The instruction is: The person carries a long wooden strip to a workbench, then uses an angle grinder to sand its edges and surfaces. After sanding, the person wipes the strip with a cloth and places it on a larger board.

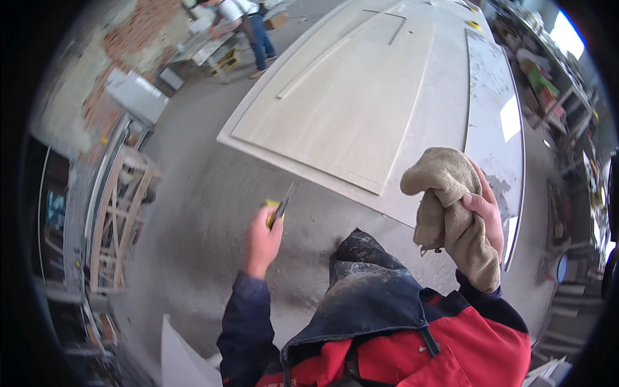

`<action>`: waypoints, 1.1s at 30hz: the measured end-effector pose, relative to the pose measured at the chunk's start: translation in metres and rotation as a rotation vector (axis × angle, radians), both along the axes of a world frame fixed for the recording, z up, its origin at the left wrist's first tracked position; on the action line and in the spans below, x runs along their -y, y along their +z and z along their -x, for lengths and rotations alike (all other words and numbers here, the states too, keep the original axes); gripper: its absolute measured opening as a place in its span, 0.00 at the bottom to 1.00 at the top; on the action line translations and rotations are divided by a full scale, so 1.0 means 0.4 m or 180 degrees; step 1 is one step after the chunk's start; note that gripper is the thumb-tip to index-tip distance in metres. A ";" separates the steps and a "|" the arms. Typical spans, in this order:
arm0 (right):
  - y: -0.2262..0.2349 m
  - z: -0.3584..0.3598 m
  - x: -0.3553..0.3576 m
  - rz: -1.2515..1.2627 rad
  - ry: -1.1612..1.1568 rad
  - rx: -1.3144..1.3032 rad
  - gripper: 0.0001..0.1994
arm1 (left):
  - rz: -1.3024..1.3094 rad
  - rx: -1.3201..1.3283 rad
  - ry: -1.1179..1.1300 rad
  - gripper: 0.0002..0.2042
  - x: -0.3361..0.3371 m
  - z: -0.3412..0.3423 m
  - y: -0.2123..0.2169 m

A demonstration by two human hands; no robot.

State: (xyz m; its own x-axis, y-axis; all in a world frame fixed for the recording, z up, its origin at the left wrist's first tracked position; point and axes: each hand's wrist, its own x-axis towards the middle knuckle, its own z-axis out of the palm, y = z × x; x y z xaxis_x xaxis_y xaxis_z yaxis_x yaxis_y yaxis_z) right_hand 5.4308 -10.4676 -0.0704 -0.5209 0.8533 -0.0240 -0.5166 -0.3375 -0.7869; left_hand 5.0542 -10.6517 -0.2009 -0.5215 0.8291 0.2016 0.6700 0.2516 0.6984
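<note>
In my left hand (pixel 263 242) is a yellow-and-black utility knife (pixel 278 211), its blade out and pointing up and away from me. The fingers are closed round its handle, over the floor left of the table. My right hand (pixel 488 209) grips a bunched tan cloth (pixel 445 187), thumb on top, and part of the cloth hangs down past my wrist. Both hands are apart from the large table (pixel 412 151). On that table lies a pale wood panel (pixel 342 122), with a thin strip (pixel 316 66) resting across it.
A grey, stained slab (pixel 493 109) runs along the table's right side. A yellow item (pixel 474 25) sits near the far end. Another person (pixel 245 26) stands at a bench back left. A wooden frame (pixel 116 226) leans at the left; cluttered shelves (pixel 567 109) line the right.
</note>
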 end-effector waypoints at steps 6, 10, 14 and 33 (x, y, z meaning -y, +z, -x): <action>-0.096 0.238 -0.115 0.0237 -0.0325 0.0085 0.34 | -0.0096 -0.0552 -0.1201 0.12 -0.496 0.198 -0.006; -0.102 0.367 -0.151 0.0443 -0.0517 0.0329 0.38 | 0.0137 -0.0975 -0.1866 0.12 -0.699 0.280 -0.070; -0.091 0.463 -0.100 0.0402 -0.0846 0.0777 0.40 | -0.0042 -0.1573 -0.2629 0.11 -0.906 0.318 -0.176; -0.138 1.144 -0.112 -0.0834 -0.1534 0.4632 0.38 | -0.1671 -0.0186 -0.3386 0.09 -0.883 0.747 -0.034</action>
